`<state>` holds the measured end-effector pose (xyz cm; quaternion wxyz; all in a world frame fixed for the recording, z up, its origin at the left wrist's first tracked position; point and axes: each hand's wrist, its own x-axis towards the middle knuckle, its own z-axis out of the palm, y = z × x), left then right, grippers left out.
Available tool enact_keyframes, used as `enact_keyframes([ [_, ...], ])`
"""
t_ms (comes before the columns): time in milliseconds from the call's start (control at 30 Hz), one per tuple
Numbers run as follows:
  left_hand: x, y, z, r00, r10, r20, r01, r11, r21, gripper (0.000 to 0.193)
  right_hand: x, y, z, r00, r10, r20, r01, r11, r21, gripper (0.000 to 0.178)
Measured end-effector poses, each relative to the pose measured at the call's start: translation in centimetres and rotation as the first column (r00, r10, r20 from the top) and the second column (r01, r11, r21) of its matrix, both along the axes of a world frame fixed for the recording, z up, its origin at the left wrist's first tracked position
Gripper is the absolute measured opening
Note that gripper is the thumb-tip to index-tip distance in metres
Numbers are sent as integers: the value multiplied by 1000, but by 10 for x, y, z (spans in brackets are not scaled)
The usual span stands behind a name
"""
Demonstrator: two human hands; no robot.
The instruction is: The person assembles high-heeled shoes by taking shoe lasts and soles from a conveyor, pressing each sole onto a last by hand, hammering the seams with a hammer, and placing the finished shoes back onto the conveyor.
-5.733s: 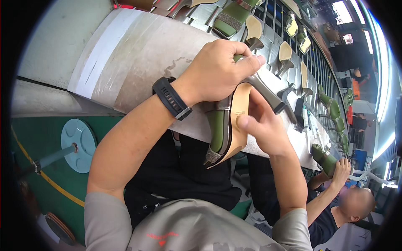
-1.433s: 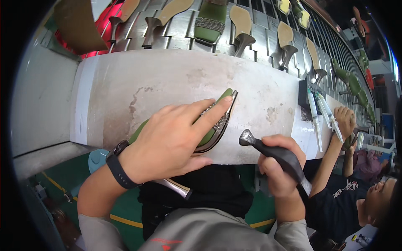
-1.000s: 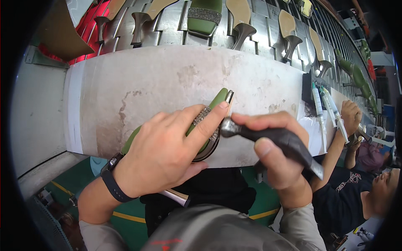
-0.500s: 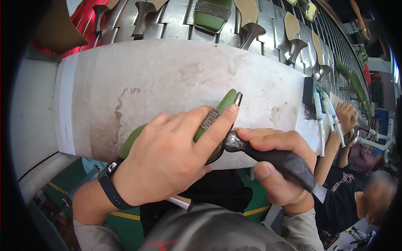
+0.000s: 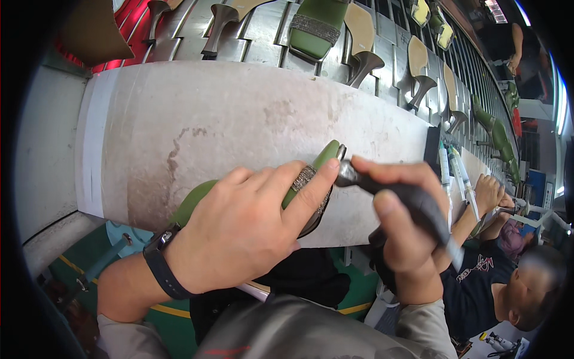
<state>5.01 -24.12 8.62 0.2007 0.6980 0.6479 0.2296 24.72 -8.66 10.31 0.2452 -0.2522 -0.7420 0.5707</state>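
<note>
While the green shoe [image 5: 311,179] is lying on the worn grey bench [image 5: 227,119], its long axis is running from lower left up to its toe at upper right. The left hand [image 5: 245,227] is pressing flat over it, fingers spread and holding it down. The right hand [image 5: 406,233], just beside the toe, is gripping a dark-handled hammer [image 5: 388,194] whose head is touching the toe. Behind the bench, other shoes [image 5: 317,27] are sitting on a metal rack. White tubes [image 5: 454,173] are lying to the right.
</note>
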Motion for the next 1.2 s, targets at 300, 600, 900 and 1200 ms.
enact_keyframes([
  [300,-3,-9,-5,999,33,23,-34,998,46,117,0,0,17,985,157,78,-144,978,-149,26],
  [600,-8,-14,-8,997,37,67,-38,999,26,110,-8,-32,27,943,271,196,-332,820,465,33],
  [900,-9,-18,-12,997,42,63,-44,999,23,111,-1,-64,18,953,193,235,-298,743,600,39],
  [1200,-43,-30,-31,884,-11,467,-26,997,73,79,-4,-100,3,977,71,202,-195,687,700,41],
])
